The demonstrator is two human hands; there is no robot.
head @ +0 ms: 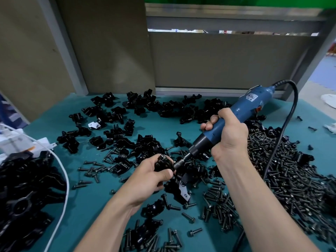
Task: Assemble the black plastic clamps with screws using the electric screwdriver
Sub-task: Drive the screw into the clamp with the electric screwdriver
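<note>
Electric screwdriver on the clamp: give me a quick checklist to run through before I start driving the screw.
1. Left hand grips the clamp off the table: ok.
2. Right hand wrapped round the electric screwdriver: ok.
3. Bit meets the clamp's right side: ok.
4. Screw seated and in line under the bit: cannot tell, the contact spot is hidden.
5. Left thumb clear of the bit: cannot tell, it lies close below the tip.
6. Cord free: ok, it arcs from the tool's rear and runs down over the screw pile, to the right of the right forearm.
</note>
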